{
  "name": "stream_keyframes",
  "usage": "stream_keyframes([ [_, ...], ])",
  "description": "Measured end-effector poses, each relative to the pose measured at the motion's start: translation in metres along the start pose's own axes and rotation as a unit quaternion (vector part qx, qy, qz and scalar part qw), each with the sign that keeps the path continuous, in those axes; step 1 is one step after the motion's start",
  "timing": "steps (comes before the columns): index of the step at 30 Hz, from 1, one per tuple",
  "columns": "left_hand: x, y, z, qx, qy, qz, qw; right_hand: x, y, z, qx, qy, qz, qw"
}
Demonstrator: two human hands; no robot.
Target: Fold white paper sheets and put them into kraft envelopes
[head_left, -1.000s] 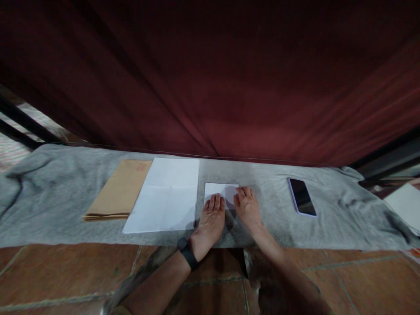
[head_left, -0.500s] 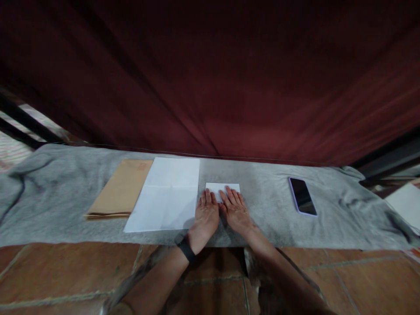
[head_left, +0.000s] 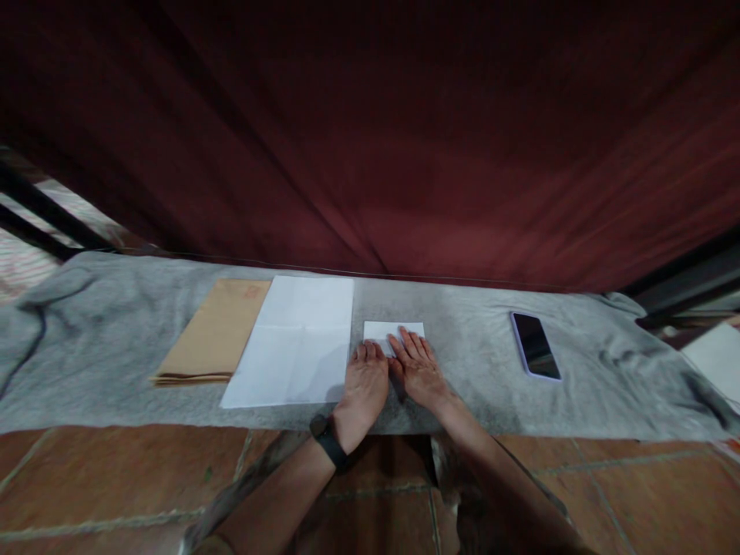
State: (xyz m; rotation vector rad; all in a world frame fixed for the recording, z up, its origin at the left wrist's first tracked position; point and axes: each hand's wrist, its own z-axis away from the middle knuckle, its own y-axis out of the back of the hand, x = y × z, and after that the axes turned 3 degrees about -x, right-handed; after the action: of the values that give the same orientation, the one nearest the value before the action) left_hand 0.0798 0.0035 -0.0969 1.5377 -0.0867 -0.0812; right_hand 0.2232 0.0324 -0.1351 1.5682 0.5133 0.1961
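Observation:
A small folded white paper (head_left: 378,330) lies on the grey cloth in front of me, its near part covered by my hands. My right hand (head_left: 422,374) rests flat on its right side, fingers stretched and slightly spread. Beside it, my left hand (head_left: 368,381) lies palm down at the paper's near left part, fingers a little bent and their tips partly hidden. Neither hand grips anything that I can see. Just left of my left hand is a larger white sheet (head_left: 294,339) with faint crease lines.
A stack of brown envelopes (head_left: 211,331) lies at the left, partly under the white sheet. On the right is a phone (head_left: 535,345) in a purple case. Grey cloth (head_left: 462,324) covers the bench, with a dark red curtain (head_left: 370,154) behind and floor tiles (head_left: 132,470) below.
My left hand has drawn back slightly toward me, and its fingers have bent. The right hand stays flat on the folded paper. The view has shifted slightly.

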Motion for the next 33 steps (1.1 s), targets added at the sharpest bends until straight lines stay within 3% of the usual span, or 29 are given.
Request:
stream_keyframes([
  [6, -0.005, -0.006, -0.015, 0.020, -0.055, 0.054, 0.997, 0.001, -0.003, 0.001, 0.006, 0.005, 0.004, 1.000],
  [13, -0.004, -0.021, -0.022, 0.016, 0.000, 0.070, 0.997, 0.001, -0.003, 0.002, 0.017, 0.016, 0.010, 1.000],
  [19, -0.002, -0.033, -0.018, 0.064, 0.022, 0.071, 0.995, 0.008, -0.006, 0.005, 0.039, -0.004, 0.023, 0.999],
  [33, 0.001, -0.036, -0.017, 0.080, 0.032, 0.073, 0.994, 0.043, -0.005, 0.017, 0.051, -0.055, 0.061, 0.995],
])
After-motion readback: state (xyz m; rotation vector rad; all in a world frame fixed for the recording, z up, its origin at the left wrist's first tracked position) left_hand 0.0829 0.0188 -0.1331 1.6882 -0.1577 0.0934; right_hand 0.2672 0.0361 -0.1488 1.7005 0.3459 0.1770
